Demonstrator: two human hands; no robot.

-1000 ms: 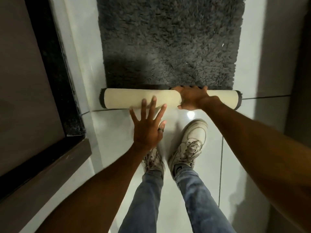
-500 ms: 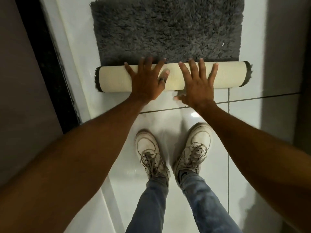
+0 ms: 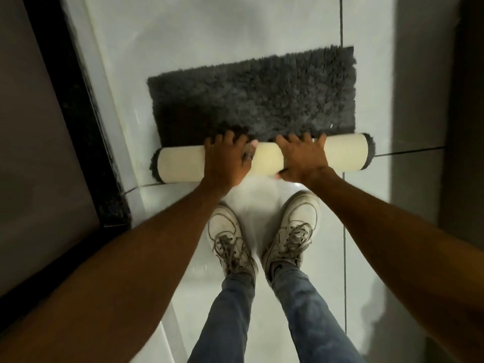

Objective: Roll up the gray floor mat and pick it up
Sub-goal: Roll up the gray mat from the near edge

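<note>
The gray floor mat point(image 3: 262, 100) lies half rolled on glossy white floor tiles point(image 3: 209, 27) beside a black door threshold point(image 3: 78, 113). Left hand point(image 3: 225, 161) and right hand point(image 3: 301, 158) press its cream roll, fingers point(image 3: 290, 140) spread flat, not clenched.

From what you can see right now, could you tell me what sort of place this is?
Probably a home doorway or bathroom entrance: glossy white tiled floor, shaggy gray floor mat, black stone door frame.

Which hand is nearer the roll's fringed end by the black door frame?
Left. The left hand rests on the roll closer to that end; the right hand sits past the middle.
</note>
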